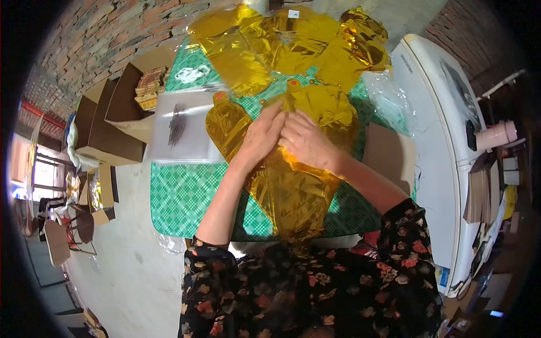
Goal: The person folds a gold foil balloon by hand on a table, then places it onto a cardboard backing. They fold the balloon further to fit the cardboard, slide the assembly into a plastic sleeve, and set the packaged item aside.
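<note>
- Shiny gold crinkled foil balloons (293,191)
- Green-and-white checked cloth (183,194) on the counter
- Black floral-print sleeves (406,248) (red and cream blossoms)
- Plain brown cardboard boxes (112,121)
- White chest appliance (434,146)
- Reddish-brown brick wall (96,34)

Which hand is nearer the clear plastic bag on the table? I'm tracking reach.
Left. The left hand lies just right of the clear plastic bag; the right hand is farther right, on the gold foil balloon.

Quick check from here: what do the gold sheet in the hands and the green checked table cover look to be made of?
Gold sheet: looks like thin metallised foil film, mirror-glossy, with sharp crinkles and bright glare. Green checked cover: probably woven cloth or printed oilcloth; matte, lying flat, weave too small to tell. Both hands pinch the foil.
</note>
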{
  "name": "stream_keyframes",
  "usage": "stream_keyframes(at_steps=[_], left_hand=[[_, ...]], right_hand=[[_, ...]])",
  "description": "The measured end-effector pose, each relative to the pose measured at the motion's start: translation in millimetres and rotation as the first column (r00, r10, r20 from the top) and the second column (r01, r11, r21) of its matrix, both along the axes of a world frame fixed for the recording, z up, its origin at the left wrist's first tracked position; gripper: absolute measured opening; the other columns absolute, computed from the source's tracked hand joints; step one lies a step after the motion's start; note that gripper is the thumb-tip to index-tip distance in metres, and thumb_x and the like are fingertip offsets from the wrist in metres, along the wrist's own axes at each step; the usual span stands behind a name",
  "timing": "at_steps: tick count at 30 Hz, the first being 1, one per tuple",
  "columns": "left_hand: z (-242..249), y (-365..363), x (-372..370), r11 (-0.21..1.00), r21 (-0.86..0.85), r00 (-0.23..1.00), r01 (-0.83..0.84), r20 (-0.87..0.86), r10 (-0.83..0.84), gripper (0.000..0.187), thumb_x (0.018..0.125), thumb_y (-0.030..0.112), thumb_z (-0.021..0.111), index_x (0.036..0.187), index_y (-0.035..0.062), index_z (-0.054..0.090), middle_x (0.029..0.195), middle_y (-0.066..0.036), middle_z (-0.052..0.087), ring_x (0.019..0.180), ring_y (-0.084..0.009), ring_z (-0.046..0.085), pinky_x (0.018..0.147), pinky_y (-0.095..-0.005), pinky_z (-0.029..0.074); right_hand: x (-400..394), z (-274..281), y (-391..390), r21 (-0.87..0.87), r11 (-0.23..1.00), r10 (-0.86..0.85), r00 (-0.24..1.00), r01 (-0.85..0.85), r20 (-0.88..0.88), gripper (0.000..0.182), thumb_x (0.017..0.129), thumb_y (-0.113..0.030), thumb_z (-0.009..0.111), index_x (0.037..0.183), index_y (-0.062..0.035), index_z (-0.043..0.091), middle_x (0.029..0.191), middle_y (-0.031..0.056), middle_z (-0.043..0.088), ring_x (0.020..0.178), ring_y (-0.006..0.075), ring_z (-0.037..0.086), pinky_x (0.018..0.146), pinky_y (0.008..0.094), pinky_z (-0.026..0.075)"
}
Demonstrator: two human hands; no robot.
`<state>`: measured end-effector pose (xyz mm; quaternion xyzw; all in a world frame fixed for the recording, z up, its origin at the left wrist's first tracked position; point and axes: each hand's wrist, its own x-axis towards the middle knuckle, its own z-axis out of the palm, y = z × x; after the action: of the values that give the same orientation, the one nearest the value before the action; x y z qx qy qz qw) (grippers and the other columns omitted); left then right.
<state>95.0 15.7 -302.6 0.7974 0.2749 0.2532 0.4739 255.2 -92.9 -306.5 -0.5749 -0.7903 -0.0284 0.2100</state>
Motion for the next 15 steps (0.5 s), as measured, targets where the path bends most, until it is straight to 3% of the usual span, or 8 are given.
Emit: stream_keyframes(at_steps=[3, 4, 7, 12, 15], left_hand=[[-9.5, 1.8, 2.8, 0.994, 0.109, 1.000, 0.010, -0.001, -0.010, 0.051, 0.111, 0.035, 0.050, 0.152, 0.0048, 0.049, 0.150, -0.022, 0.056, 0.139, -0.0388, 0.053, 0.115, -0.0428, 0.043], [-10.6, 1.5, 3.2, 0.989, 0.145, 1.000, 0.015, 0.002, -0.016, 0.049, 0.110, 0.032, 0.052, 0.151, 0.0044, 0.050, 0.149, -0.022, 0.057, 0.138, -0.0399, 0.053, 0.114, -0.0432, 0.043], [-13.3, -3.0, 5.4, 0.963, 0.269, 1.000, 0.008, 0.004, -0.009, 0.045, 0.106, 0.023, 0.058, 0.146, 0.0032, 0.053, 0.145, -0.023, 0.058, 0.136, -0.0419, 0.054, 0.113, -0.0444, 0.045], [-21.5, -8.0, 17.4, 0.819, 0.572, 0.998, -0.040, -0.018, 0.062, 0.046, 0.094, 0.008, 0.069, 0.138, 0.0004, 0.058, 0.143, -0.025, 0.058, 0.134, -0.0434, 0.054, 0.114, -0.0476, 0.046], [-14.8, -15.8, 33.2, 0.726, 0.683, 0.995, -0.083, 0.022, 0.094, 0.046, 0.093, 0.007, 0.069, 0.137, -0.0002, 0.058, 0.145, -0.025, 0.056, 0.137, -0.0448, 0.051, 0.116, -0.0492, 0.043]], right_hand=[[31.9, 3.5, 0.3, 0.209, 0.973, -0.084, 0.993, 0.101, -0.088, 0.029, 0.100, -0.021, 0.065, 0.121, -0.0005, 0.067, 0.131, 0.0194, 0.062, 0.128, 0.0361, 0.057, 0.116, 0.0517, 0.042], [44.2, -1.6, 6.8, 0.292, 0.946, -0.149, 0.989, 0.137, 0.019, 0.030, 0.095, -0.016, 0.070, 0.121, -0.0008, 0.068, 0.128, 0.0201, 0.065, 0.121, 0.0366, 0.061, 0.107, 0.0487, 0.049], [65.0, -11.3, -1.7, 0.296, 0.909, -0.336, 0.936, 0.293, 0.107, 0.034, 0.093, -0.018, 0.072, 0.123, -0.0011, 0.068, 0.124, 0.0189, 0.066, 0.119, 0.0362, 0.062, 0.102, 0.0469, 0.050], [73.3, -22.2, -5.0, 0.308, 0.913, -0.340, 0.918, 0.269, 0.205, 0.038, 0.094, -0.019, 0.070, 0.129, -0.0043, 0.066, 0.129, 0.0162, 0.064, 0.120, 0.0343, 0.060, 0.100, 0.0461, 0.049], [66.4, -24.7, -4.1, 0.294, 0.905, -0.379, 0.895, 0.307, 0.234, 0.036, 0.096, -0.019, 0.067, 0.129, -0.0054, 0.065, 0.129, 0.0160, 0.063, 0.122, 0.0343, 0.058, 0.101, 0.0464, 0.048]])
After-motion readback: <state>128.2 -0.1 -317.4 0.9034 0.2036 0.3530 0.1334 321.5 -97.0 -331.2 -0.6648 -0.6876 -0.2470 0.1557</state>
